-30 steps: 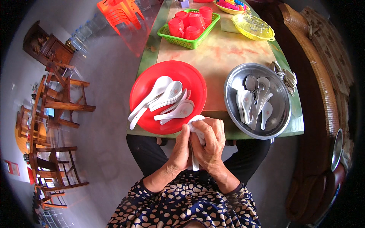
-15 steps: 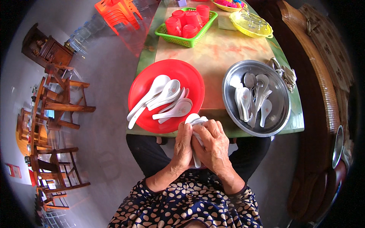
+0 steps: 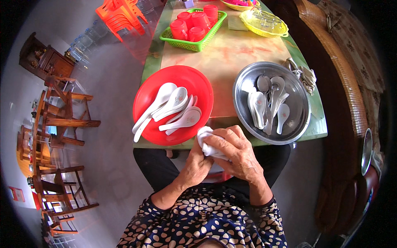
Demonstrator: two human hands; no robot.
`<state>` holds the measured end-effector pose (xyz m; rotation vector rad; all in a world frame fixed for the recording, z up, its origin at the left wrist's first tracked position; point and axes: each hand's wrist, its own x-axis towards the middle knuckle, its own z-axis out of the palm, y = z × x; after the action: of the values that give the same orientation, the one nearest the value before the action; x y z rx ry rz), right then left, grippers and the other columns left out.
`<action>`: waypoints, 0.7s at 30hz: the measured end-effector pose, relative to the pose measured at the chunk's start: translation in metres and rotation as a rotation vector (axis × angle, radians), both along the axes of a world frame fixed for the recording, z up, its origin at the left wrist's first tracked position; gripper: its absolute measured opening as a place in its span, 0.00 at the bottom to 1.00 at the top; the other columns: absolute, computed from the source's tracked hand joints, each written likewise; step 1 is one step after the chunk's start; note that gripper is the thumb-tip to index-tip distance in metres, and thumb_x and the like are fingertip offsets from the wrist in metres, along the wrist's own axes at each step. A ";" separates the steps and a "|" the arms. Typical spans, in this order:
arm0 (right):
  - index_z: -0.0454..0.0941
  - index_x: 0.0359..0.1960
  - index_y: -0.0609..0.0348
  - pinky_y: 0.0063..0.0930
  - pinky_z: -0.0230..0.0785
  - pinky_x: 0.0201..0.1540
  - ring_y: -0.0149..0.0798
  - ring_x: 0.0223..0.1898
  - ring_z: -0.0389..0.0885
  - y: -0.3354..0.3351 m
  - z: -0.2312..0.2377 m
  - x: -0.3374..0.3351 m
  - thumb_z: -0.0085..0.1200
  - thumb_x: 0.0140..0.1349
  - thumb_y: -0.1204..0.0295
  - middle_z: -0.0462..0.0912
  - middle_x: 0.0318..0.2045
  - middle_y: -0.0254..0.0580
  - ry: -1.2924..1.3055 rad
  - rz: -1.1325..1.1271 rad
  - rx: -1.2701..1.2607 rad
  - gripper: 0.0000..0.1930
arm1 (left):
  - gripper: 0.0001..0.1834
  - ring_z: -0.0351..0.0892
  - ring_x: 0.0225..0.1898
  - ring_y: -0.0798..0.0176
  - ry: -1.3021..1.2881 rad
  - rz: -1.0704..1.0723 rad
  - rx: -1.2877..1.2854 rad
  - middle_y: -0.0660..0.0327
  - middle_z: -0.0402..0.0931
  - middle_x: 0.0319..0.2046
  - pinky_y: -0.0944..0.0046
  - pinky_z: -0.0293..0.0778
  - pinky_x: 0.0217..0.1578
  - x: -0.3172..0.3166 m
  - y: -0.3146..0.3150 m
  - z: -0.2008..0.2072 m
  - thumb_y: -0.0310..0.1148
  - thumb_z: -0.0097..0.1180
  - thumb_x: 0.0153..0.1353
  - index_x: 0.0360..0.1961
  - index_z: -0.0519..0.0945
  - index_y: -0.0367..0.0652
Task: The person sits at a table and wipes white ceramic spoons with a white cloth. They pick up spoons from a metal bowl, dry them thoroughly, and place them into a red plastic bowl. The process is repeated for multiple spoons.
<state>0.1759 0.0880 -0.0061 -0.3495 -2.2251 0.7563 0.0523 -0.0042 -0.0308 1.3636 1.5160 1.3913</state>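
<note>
My left hand and my right hand meet above my lap, just off the table's front edge. Between them is a bunched white cloth, pressed by my right fingers. My left hand is closed around a white soup spoon wrapped in that cloth; the spoon is mostly hidden now. Ahead on the left, a red plastic basin holds several white soup spoons, some stacked, with handles over its rim. Ahead on the right, a steel basin contains more white spoons and a metal spoon.
A crumpled greyish cloth lies beside the steel basin. Farther back stand a green basket of red mugs and a yellow basket with glasses. Wooden chairs are at left, a wooden bench at right.
The cloth now covers the spoon, whose bowl and handle showed before. My right hand has turned and shifted over it. The whole view has shifted slightly, moving the table leftward.
</note>
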 end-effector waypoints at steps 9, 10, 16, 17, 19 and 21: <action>0.74 0.42 0.64 0.35 0.71 0.36 0.48 0.33 0.76 0.000 -0.011 -0.001 0.63 0.38 0.82 0.78 0.34 0.47 0.197 -0.192 0.074 0.23 | 0.08 0.74 0.18 0.63 0.231 -0.014 -0.157 0.58 0.73 0.19 0.65 0.71 0.26 -0.011 -0.008 0.014 0.27 0.42 0.66 0.38 0.74 0.36; 0.74 0.42 0.64 0.35 0.71 0.36 0.48 0.33 0.76 -0.001 -0.008 -0.002 0.63 0.38 0.82 0.78 0.34 0.48 0.173 -0.201 0.076 0.23 | 0.08 0.75 0.18 0.60 0.240 0.029 -0.097 0.56 0.74 0.19 0.64 0.71 0.25 -0.010 -0.007 0.010 0.27 0.43 0.66 0.39 0.74 0.36; 0.75 0.41 0.67 0.30 0.72 0.33 0.43 0.28 0.79 -0.007 -0.023 0.009 0.61 0.47 0.78 0.80 0.28 0.47 0.164 -0.345 -0.259 0.17 | 0.10 0.72 0.19 0.65 0.338 0.159 -0.098 0.58 0.74 0.21 0.65 0.67 0.22 -0.017 -0.016 0.010 0.31 0.44 0.67 0.36 0.74 0.35; 0.76 0.40 0.67 0.28 0.72 0.32 0.40 0.27 0.80 -0.008 -0.021 0.012 0.60 0.51 0.77 0.80 0.27 0.45 0.174 -0.383 -0.365 0.14 | 0.10 0.72 0.19 0.65 0.397 0.191 -0.050 0.57 0.74 0.21 0.65 0.67 0.22 -0.019 -0.016 0.012 0.31 0.43 0.67 0.36 0.74 0.35; 0.76 0.41 0.67 0.25 0.71 0.32 0.34 0.27 0.79 -0.011 -0.022 0.018 0.56 0.55 0.74 0.80 0.27 0.42 0.310 -0.454 -0.702 0.13 | 0.05 0.79 0.23 0.53 0.641 0.235 -0.001 0.54 0.75 0.21 0.59 0.71 0.25 -0.025 -0.015 0.016 0.24 0.53 0.56 0.35 0.74 0.39; 0.76 0.42 0.66 0.27 0.70 0.35 0.36 0.31 0.78 -0.008 -0.014 0.024 0.57 0.53 0.72 0.79 0.32 0.45 0.313 -0.383 -0.547 0.15 | 0.08 0.78 0.23 0.54 0.776 0.225 0.102 0.55 0.75 0.21 0.58 0.72 0.25 -0.030 -0.013 0.013 0.23 0.57 0.51 0.34 0.74 0.39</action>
<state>0.2002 0.0795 -0.0199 -0.8333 -1.5690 1.1089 0.0226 -0.0167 -0.0175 1.9872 2.1594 1.1201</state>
